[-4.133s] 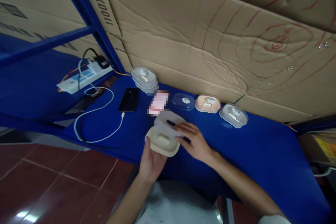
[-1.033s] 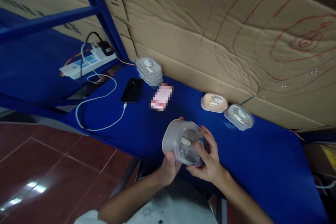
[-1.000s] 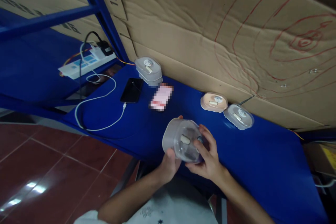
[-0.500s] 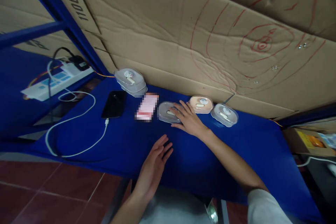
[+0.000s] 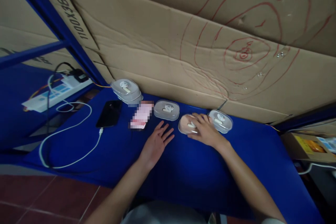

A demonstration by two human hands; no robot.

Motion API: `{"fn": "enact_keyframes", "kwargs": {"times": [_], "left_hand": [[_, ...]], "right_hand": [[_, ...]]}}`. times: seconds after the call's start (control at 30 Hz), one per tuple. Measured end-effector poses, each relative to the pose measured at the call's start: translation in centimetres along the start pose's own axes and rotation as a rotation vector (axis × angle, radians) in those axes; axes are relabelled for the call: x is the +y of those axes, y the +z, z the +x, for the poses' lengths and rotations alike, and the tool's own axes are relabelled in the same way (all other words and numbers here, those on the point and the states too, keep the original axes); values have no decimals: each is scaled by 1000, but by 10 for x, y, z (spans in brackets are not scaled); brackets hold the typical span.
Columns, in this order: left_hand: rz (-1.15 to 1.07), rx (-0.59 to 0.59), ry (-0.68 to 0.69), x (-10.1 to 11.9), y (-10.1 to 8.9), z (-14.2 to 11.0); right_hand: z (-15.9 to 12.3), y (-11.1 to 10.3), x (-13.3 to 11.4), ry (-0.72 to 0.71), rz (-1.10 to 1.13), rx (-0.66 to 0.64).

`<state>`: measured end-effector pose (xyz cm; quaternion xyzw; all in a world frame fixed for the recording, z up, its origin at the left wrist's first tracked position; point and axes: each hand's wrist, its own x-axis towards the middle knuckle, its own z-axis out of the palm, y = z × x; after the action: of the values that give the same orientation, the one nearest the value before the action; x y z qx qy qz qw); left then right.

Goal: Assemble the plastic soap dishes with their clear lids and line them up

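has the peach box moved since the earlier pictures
Yes, the peach box has come away from the cardboard wall, toward the person, with the right hand on it.

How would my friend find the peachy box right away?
Find the blue table, then the brown cardboard wall behind. Before it, spot the person's right hand. Partly under that sits the peach, oval, clear-lidded plastic box; neighbouring boxes look grey.

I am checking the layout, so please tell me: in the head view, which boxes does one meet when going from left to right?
Stacked boxes, then the middle grey box, then the peach box, partly covered by the right hand, then the right grey box, then the open carton.
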<state>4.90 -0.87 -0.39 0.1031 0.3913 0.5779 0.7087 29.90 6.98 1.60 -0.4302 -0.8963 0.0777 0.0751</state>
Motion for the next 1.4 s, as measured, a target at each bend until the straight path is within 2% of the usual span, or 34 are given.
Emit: {"fn": "enact_keyframes", "kwargs": {"times": [0.1,0.17,0.3,0.37,0.47,0.57,0.63,0.7,0.8,0.93,1.07,1.2,1.33,1.4], "left_hand": [[71,-12,-11,-14,-5,-10],[181,-46,31,-26,-9,-19],[615,-102,312,-42,-14,-31],[958,-120,469,-45,-15,-33],[1435,-100,637,-48,-18,-38],[1633,-43,731,-53,-25,-43],[1650,-40,759,-55,-31,-45],[1622,-45,761,-56,-37,-46],[1496,-41,745,-51,-41,-46],[1238,-71,690,-45,-36,-48],[998,-83,652,-51,-30,-50],[768,-110,544,-53,-34,-49],[742,-226,320,-46,-40,-54],[758,-236,289,-43,-43,-57]], "right_hand": [[-16,0,-15,-7,189,13],[-22,-1,-24,-32,349,19],[-20,4,-27,-127,566,62],[-10,12,-18,-64,532,120],[12,26,4,117,249,177],[33,35,22,176,63,150],[39,36,25,173,55,143],[33,33,18,171,40,158],[3,24,-9,114,101,187],[-51,17,-54,-80,401,66],[-78,17,-79,10,536,154],[-82,20,-85,49,630,157],[-79,23,-81,-52,759,47],[-77,25,-76,-95,819,41]]}}
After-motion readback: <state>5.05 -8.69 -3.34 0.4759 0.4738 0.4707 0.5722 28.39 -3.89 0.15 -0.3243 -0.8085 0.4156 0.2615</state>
